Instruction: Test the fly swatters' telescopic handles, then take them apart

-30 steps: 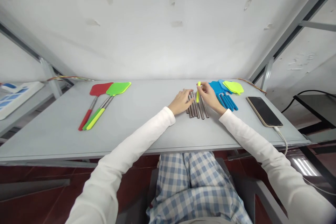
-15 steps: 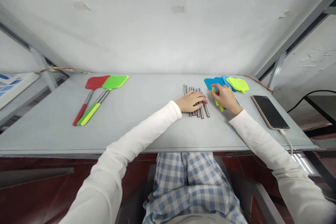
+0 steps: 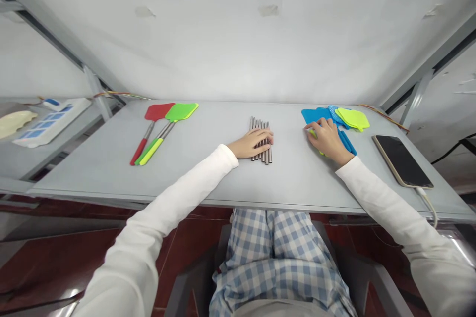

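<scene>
Several slim metal tubes [image 3: 267, 157] lie side by side in a tight bundle near the middle of the table. My left hand [image 3: 250, 143] rests across them, fingers over the top and thumb on the near side. On the right, my right hand [image 3: 330, 142] curls over yellow-green handles [image 3: 313, 133], mostly hidden beneath it. Just behind that hand lie blue fly swatter heads [image 3: 314, 115] and yellow-green swatter heads [image 3: 353, 119]. Blue handles [image 3: 346, 142] show beside its wrist.
Assembled fly swatters, one red [image 3: 159, 111] and two green [image 3: 184, 111], lie at the left. A phone [image 3: 403, 161] with a charging cable [image 3: 428, 204] sits at the right edge. A white tray with blue squares [image 3: 50, 123] stands on the neighbouring table.
The view has turned left. My left hand has drawn the spread tubes closer together and leftward. My right hand stays by the swatter parts, its fingers lower over the yellow-green handles.
</scene>
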`<act>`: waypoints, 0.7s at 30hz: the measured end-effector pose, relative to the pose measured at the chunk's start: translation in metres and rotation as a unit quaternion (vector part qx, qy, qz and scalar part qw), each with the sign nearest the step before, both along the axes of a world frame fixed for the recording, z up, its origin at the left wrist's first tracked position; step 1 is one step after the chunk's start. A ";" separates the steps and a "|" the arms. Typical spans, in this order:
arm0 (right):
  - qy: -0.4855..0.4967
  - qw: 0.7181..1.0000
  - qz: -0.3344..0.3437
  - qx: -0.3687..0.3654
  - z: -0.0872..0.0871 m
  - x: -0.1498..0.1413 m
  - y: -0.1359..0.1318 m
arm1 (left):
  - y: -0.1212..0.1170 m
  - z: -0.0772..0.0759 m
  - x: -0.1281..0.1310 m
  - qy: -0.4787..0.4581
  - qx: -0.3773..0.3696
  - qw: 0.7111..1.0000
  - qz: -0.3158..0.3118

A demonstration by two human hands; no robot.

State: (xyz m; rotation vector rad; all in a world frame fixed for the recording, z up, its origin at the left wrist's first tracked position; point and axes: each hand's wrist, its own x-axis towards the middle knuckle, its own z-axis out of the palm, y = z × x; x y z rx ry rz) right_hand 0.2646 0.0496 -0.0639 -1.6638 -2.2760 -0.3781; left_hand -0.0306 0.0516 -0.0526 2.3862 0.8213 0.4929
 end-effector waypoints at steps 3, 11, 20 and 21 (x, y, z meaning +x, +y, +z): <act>-0.003 1.000 0.000 -0.003 -0.001 0.001 0.000 | -0.001 0.001 -0.014 0.002 -0.001 1.000 -0.004; 0.037 0.999 0.008 0.015 0.006 -0.002 -0.003 | 0.006 0.007 -0.102 0.053 0.152 0.924 0.346; 0.020 1.000 0.022 0.004 0.009 -0.006 -0.006 | -0.004 -0.018 -0.218 0.142 0.145 0.732 0.651; 0.012 1.000 0.024 0.001 0.008 -0.006 -0.006 | -0.004 -0.018 -0.218 0.140 0.145 0.735 0.647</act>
